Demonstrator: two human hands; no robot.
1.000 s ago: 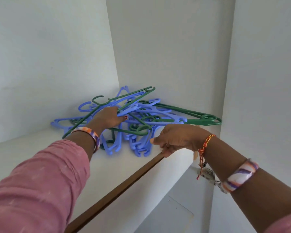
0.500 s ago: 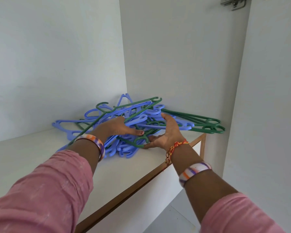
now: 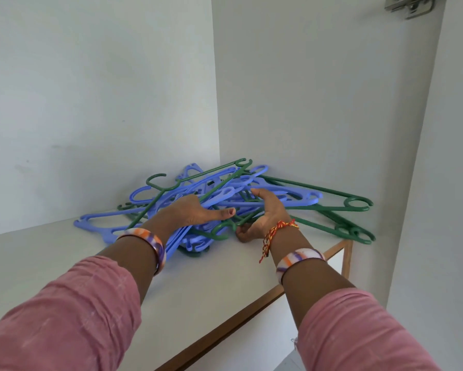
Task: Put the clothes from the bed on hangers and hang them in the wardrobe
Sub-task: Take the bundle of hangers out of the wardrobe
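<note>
White wardrobe shelf [image 3: 64, 263], hanger pile [image 3: 251, 194] tangled at its back right corner, some green ones overhanging the right edge. Left hand [image 3: 190, 212] buried in pile, grip unclear. Right hand [image 3: 265, 218] curled around a green hook. Risk: interlocked hooks, pulling one likely drags others off the edge.

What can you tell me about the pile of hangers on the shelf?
The pile of hangers is a tangled heap of blue and green hangers, plastic by the look, with hooks pointing all ways. It lies on the white shelf in the back corner; green ends jut past the right edge. The left hand rests on top, and the right hand cups its right side.
</note>
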